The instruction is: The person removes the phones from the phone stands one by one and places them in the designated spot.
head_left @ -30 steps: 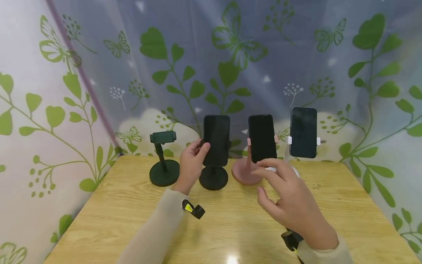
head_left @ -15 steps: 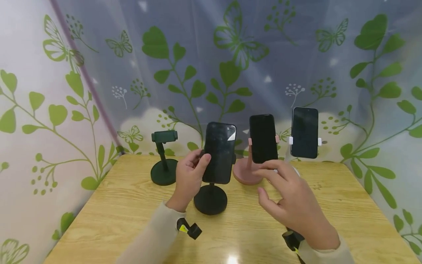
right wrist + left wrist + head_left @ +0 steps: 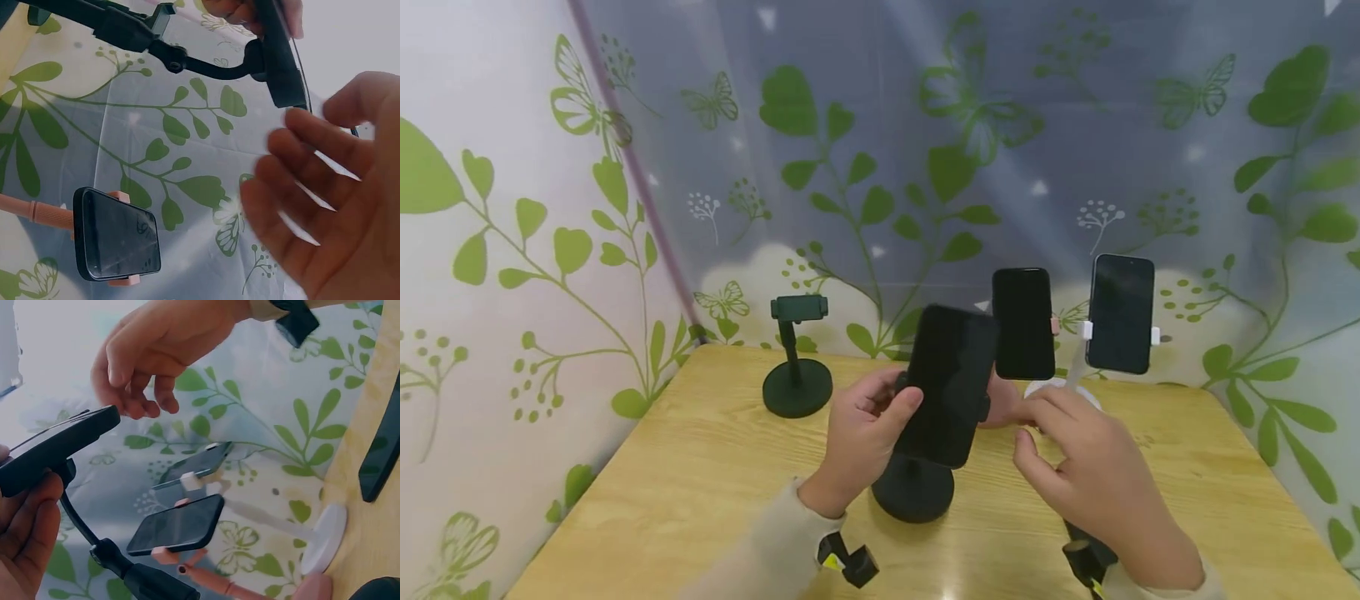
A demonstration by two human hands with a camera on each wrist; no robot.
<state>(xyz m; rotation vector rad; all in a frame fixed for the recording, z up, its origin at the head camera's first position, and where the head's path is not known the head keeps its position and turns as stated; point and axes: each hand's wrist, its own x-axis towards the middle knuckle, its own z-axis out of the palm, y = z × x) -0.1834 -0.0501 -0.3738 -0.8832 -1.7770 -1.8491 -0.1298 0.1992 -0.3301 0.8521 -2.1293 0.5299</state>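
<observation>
Left hand (image 3: 861,446) pinches left edge of nearest phone (image 3: 951,383), tilted on black stand (image 3: 913,496). Right hand (image 3: 1093,467) alongside, fingers loosely apart, holding nothing. Phone likely rigid, slick, fragile-faced; best gripped by side edges.

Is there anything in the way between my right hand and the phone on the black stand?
Nothing visible stands between your right hand and the phone on the black stand. In the head view the pink base shows in the gap, but it sits lower, on the table.
</observation>
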